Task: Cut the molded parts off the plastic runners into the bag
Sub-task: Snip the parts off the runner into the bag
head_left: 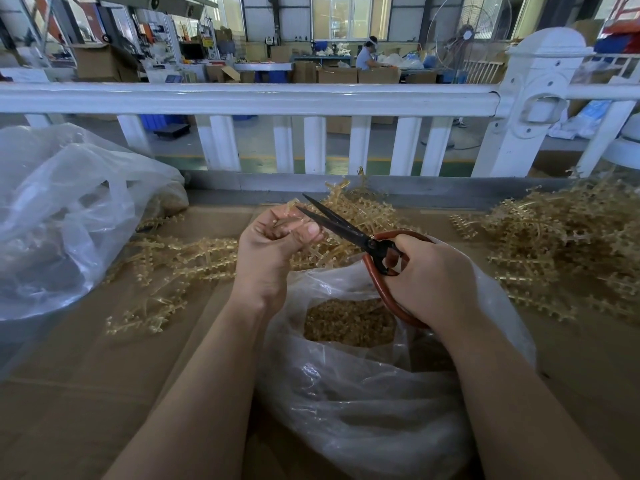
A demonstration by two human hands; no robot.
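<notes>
A person's left hand [273, 244] pinches a translucent amber plastic runner [294, 216] between curled fingers and thumb, holding it above the mouth of a clear plastic bag [363, 410] on a cardboard-covered worktable [86, 393]. The right hand [433, 282] grips the red-brown looped handles of a pair of black-bladed scissors [346, 230], fingers wrapped round the loops. The blades stand slightly apart, their tips at the runner just beyond the left thumb.

The bag sits directly below both hands, between the forearms, its opening showing a heap of small amber molded parts [349, 323] inside. More runners lie in loose piles on the cardboard: one spread to the left of the hands [166, 268], one behind the hands [363, 209], and a larger tangled heap at the right edge of the table [561, 244].

A second, larger clear plastic bag [69, 209] stands at the table's left end; its contents are dim and hard to make out. A white railing [242, 98] with square balusters and a capped post runs along the far side of the table. Beyond it lies a factory floor with cardboard boxes, blue crates and a standing fan [467, 36], where another person [367, 53] sits at a distant workbench.
</notes>
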